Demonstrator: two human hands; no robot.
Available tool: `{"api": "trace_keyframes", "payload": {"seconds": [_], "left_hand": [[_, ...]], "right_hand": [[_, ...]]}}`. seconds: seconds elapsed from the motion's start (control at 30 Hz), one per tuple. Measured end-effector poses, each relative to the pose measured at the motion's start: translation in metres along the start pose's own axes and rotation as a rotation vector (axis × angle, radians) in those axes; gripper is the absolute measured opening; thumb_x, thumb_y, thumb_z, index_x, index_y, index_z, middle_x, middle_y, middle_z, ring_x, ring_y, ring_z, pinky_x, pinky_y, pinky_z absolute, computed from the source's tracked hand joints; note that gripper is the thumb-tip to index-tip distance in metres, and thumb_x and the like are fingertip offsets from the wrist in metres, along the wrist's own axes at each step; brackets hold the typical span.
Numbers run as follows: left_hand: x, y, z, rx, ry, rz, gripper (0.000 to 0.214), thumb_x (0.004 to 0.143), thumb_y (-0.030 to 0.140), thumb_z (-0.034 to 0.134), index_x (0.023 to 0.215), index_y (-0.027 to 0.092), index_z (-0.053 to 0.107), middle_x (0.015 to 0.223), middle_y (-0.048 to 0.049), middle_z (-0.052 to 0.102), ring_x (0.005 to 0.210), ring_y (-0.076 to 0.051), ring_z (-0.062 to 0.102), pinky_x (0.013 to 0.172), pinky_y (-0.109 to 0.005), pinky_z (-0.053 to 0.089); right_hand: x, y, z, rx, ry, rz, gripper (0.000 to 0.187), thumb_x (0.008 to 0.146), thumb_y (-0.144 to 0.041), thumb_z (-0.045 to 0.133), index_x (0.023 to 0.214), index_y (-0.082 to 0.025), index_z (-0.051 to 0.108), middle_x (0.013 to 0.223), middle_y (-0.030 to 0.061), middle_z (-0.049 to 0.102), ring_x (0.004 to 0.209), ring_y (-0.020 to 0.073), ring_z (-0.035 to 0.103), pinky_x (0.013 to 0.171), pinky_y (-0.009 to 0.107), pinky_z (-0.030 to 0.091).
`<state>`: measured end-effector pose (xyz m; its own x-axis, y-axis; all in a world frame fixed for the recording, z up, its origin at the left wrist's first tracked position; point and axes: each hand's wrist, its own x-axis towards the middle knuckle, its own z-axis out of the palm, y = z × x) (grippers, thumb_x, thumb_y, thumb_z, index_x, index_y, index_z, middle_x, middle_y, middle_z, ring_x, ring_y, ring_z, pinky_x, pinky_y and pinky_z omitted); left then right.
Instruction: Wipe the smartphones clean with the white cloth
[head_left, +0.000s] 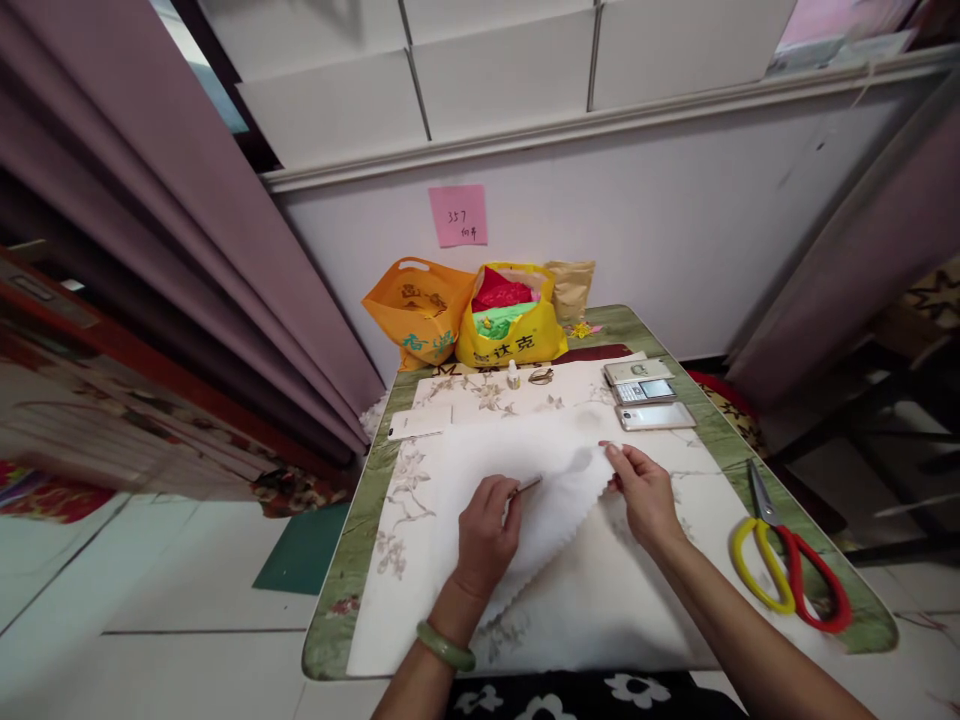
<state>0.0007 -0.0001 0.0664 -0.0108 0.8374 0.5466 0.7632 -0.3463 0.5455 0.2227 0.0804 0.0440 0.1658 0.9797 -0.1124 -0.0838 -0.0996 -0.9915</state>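
White cloth (pixel 517 445) lies mid-table on a floral mat (pixel 397 505), its scalloped edge running diag. from the R hand (pixel 643 492) down-left past the L hand (pixel 487 532). R hand: thumb & fingers pinching the cloth's R corner. L hand: fingers curled, pinching a thin pen (pixel 529 484) over the cloth, one end sticking out up-right; can't tell if it touches. Green bangle (pixel 446 648) on L wrist. Green table (pixel 339 595) shows round the mat. On R side, scissors (pixel 766 508) w/ one yellow & one red handle, pointing away. Nr R hand, beyond it, keypad phone (pixel 646 391) btwn two other phones, stacked close. White phone (pixel 415 424) at L, beside the cloth. Sm. bottle (pixel 513 376) farther back, mid. At far end: orange bag (pixel 420 312), yellow bag (pixel 517 343) w/ red & green stuff inside, brown pouch (pixel 572 288) behind. Pink note (pixel 458 215) on wall above.
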Motion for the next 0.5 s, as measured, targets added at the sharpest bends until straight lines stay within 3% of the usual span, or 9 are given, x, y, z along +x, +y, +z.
{"api": "trace_keyframes", "payload": {"seconds": [0.13, 0.27, 0.37, 0.5], "left_hand": [[0.013, 0.018, 0.007, -0.06, -0.04, -0.045, 0.016, 0.087, 0.011, 0.05, 0.097, 0.019, 0.059, 0.088, -0.0037, 0.059, 0.081, -0.014, 0.057, 0.073, -0.026, 0.047], [0.018, 0.024, 0.018, -0.115, -0.04, -0.101, 0.011, 0.085, 0.01, 0.05, 0.084, 0.019, 0.057, 0.08, -0.0019, 0.056, 0.074, -0.014, 0.053, 0.067, -0.026, 0.045], [0.019, 0.025, 0.023, -0.145, -0.008, -0.094, 0.017, 0.082, 0.005, 0.048, 0.076, 0.018, 0.056, 0.073, -0.0004, 0.052, 0.069, -0.013, 0.051, 0.063, -0.025, 0.045], [0.017, 0.026, 0.023, -0.186, -0.029, -0.065, 0.021, 0.085, 0.009, 0.053, 0.099, 0.02, 0.065, 0.085, -0.0028, 0.06, 0.08, -0.014, 0.058, 0.071, -0.026, 0.05]], "right_hand": [[-0.031, -0.029, 0.021, -0.01, -0.174, -0.143, 0.04, 0.083, -0.047, 0.063, 0.109, -0.017, 0.066, 0.083, 0.0036, 0.066, 0.058, 0.0108, 0.054, 0.058, 0.024, 0.047], [-0.054, -0.043, 0.045, -0.236, -0.375, -0.507, 0.025, 0.09, -0.032, 0.057, 0.11, -0.022, 0.068, 0.088, 0.0044, 0.065, 0.074, 0.0137, 0.061, 0.068, 0.026, 0.051], [-0.05, -0.038, 0.052, -0.387, -0.338, -0.709, 0.023, 0.093, -0.028, 0.052, 0.106, -0.022, 0.069, 0.085, 0.0051, 0.064, 0.078, 0.0145, 0.061, 0.072, 0.026, 0.051], [-0.022, -0.024, 0.039, -0.518, -0.167, -0.7, 0.022, 0.092, -0.033, 0.053, 0.09, -0.02, 0.07, 0.076, 0.0036, 0.063, 0.072, 0.0147, 0.06, 0.071, 0.026, 0.048]]}}
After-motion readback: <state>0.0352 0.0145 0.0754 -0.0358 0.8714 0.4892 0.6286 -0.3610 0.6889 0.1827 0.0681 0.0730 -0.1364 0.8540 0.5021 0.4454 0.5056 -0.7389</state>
